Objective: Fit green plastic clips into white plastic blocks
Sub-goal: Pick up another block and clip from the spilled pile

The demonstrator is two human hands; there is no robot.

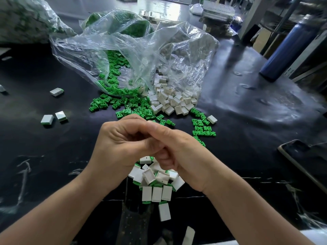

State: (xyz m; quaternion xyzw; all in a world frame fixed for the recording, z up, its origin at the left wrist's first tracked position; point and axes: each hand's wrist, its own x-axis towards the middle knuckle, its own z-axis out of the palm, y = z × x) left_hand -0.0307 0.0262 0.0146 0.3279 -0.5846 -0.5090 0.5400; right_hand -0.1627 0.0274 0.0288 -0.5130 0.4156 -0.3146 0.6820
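Nearest, well away from the clear bag (pixel 134 55), sits a pile of finished blocks (pixel 156 181). A little nearer the bag, the left hand (pixel 120 147) and right hand (pixel 178 151) curl tight together. I cannot tell what they hold. At the bag's mouth lie loose green clips (pixel 127 110) and white blocks (pixel 173 103). They look tiny, light, hard and slippery, so pinch each by its flat sides.

two hands (pixel 120 147) (pixel 180 154), one blue bottle (pixel 283 48)
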